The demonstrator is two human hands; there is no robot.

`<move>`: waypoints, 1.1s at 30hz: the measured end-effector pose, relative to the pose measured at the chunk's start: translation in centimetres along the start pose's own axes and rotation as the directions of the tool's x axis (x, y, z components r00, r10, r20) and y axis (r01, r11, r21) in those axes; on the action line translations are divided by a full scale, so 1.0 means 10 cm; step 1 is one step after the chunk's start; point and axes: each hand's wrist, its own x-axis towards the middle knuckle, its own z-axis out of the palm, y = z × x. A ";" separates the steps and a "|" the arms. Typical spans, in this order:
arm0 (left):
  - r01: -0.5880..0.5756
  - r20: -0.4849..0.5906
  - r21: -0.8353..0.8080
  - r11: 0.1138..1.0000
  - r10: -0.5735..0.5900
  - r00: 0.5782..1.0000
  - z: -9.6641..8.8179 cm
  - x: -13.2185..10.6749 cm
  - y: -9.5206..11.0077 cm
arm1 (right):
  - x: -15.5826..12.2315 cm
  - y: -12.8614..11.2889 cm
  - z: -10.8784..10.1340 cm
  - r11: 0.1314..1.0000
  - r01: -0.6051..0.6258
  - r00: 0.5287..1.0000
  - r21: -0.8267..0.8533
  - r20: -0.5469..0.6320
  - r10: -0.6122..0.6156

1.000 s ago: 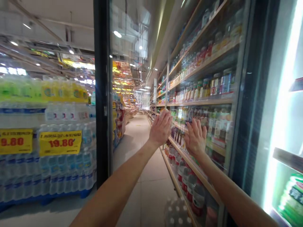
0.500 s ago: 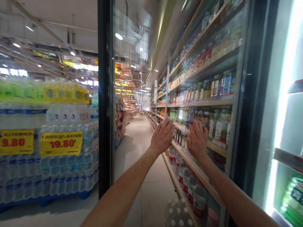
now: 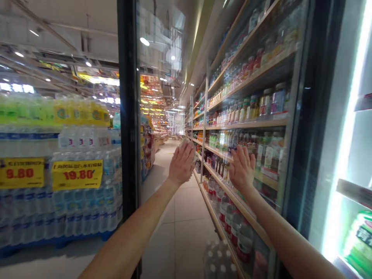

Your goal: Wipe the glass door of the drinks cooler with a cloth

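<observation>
A tall glass door (image 3: 162, 97) with a dark frame stands swung out in front of me, and drinks shelves show through or in its glass. My left hand (image 3: 182, 164) lies flat on the pane, fingers pressed together over a pale cloth (image 3: 186, 142); only a thin edge of it shows past the fingertips and palm. To the right, my right hand (image 3: 243, 167) rests against the same glass with its fingers apart and holds nothing. Both arms are stretched forward. A grey patch with white dots (image 3: 219, 259) appears low in the pane.
Bottle packs (image 3: 84, 166) are stacked on a blue pallet (image 3: 58, 242) at left, with yellow price signs (image 3: 77, 174). A lit cooler interior (image 3: 345, 155) with a green bottle (image 3: 360, 244) stands at right. The dark door frame (image 3: 129, 116) rises at left. Tiled floor (image 3: 186, 217) shows through the glass.
My left hand has slid left and slightly up across the glass, with the cloth beneath it. My right hand has stayed nearly in place. The view has shifted slightly.
</observation>
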 end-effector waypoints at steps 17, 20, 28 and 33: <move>-0.219 0.100 -0.017 0.976 0.220 0.970 -0.17 -0.67 -0.24 | 0.08 -0.43 0.01 0.985 0.147 0.988 0.093 0.032 -0.151; -0.413 0.144 -0.087 0.906 0.422 0.895 -0.17 -0.85 -0.13 | 0.03 -0.63 0.05 0.975 0.185 0.980 0.122 0.057 -0.193; 0.117 -0.024 0.044 0.992 -0.116 0.993 -0.23 -0.46 -0.52 | -0.02 -0.65 0.07 0.975 0.176 0.982 0.137 0.038 -0.182; -0.138 0.068 -0.008 0.990 0.138 0.988 -0.24 -0.73 -0.36 | -0.03 -0.66 0.08 0.975 0.165 0.983 0.148 0.055 -0.175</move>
